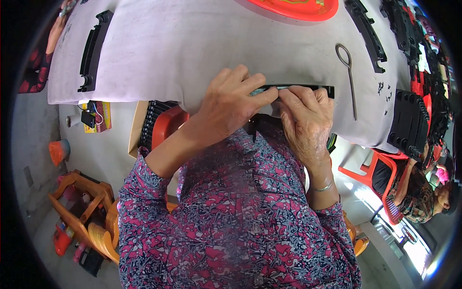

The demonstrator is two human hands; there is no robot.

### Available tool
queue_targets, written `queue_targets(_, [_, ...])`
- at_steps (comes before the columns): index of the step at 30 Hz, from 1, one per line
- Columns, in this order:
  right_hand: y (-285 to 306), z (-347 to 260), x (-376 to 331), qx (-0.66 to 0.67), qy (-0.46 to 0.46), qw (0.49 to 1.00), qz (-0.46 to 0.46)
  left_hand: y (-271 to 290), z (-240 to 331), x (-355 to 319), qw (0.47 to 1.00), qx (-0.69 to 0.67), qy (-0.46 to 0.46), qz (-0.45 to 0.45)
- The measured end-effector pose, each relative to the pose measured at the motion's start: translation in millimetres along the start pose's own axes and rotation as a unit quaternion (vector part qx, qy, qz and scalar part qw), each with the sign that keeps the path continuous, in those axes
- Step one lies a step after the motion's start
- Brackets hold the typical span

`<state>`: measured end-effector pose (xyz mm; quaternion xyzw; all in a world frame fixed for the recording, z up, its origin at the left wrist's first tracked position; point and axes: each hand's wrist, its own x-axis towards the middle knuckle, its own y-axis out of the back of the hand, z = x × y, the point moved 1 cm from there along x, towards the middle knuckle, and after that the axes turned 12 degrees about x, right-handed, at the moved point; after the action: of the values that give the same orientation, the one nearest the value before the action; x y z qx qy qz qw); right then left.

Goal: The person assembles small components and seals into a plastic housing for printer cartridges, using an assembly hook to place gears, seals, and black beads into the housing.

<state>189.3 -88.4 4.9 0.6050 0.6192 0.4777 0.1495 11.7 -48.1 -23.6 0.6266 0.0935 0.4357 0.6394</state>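
Both my hands are at the near edge of the cloth-covered table (159, 53), closed around one long black plastic strip (330, 90). My left hand (233, 98) has its fingers bent, with thumb and index finger pressed at the strip's middle. Close beside it, almost touching thumb to thumb, my right hand (308, 113) curls its fingers over the strip's right part. The right end of the strip sticks out past my right fingers. My hands cover much of the rest, and what lies between the fingertips is too small to make out.
Similar black strips lie at the left (95, 53) and far right (368, 36). A looped metal tool (351, 72) rests right of my hands. A red tray (288, 12) stands at the far edge. Stacked black parts (409, 120) sit right. A co-worker (416, 192) is beyond.
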Motion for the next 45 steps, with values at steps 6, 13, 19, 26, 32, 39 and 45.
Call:
queue_targets(6, [-2, 13, 1, 0.019, 0.048, 0.999, -0.005, 1, -10, -5, 0.998, -0.062, -0.011, 0.003])
queue_targets(13, [4, 19, 9, 0.017, 0.083, 0.995, -0.046, 1, -12, -4, 0.997, -0.077, -0.008, 0.003])
queue_targets(19, [8, 23, 16, 0.047, 0.115, 0.989, -0.077, -1, -13, -3, 0.997, -0.080, -0.017, 0.011])
queue_targets(26, [10, 25, 21, 0.052, 0.135, 0.980, -0.136, -4, -15, -5, 0.995, -0.094, -0.028, 0.014])
queue_targets(32, [12, 33, 33, 0.096, 0.177, 0.960, -0.193, -3, -26, -3, 0.991, -0.116, -0.070, -0.012])
queue_targets(39, [11, 35, 37, 0.131, 0.192, 0.946, -0.224, -7, -31, -2, 0.982, -0.164, -0.088, -0.005])
queue_targets(45, [11, 41, 37, 0.102, 0.227, 0.946, -0.206, -4, -31, 6, 0.982, -0.157, -0.101, -0.008])
